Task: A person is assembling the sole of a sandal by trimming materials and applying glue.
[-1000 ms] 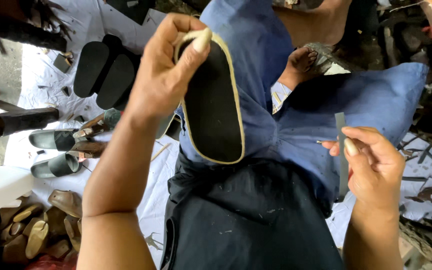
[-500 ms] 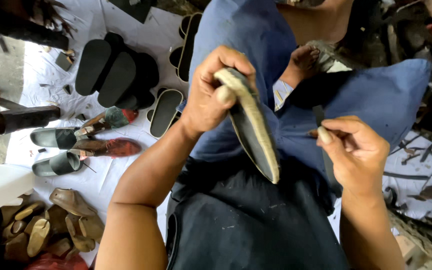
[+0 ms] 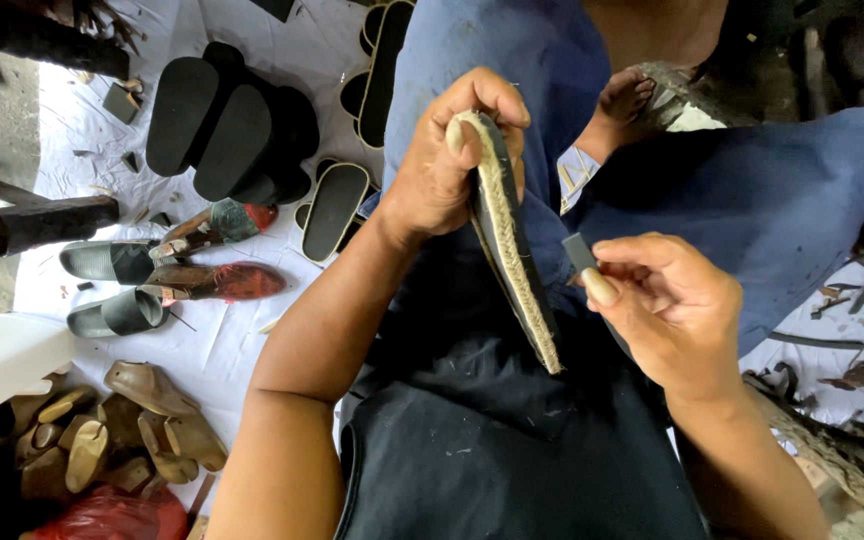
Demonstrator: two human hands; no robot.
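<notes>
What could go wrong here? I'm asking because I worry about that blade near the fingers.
The right hand pinches a thin grey blade close to the black shoe sole with braided tan edging, which the left hand holds on edge; a slip might nick the left fingers. The sole hangs over the lap, so a slipped blade could also cut the blue trousers.

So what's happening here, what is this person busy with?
A person sits with a blue cloth over the lap, working on a shoe sole. The left hand holds the black sole up on edge, so its woven, rope-like rim faces the camera. The right hand pinches a small flat grey tool right beside that rim. On the white sheet to the side lie more black soles, some finished sandals and tan wooden shoe forms.
</notes>
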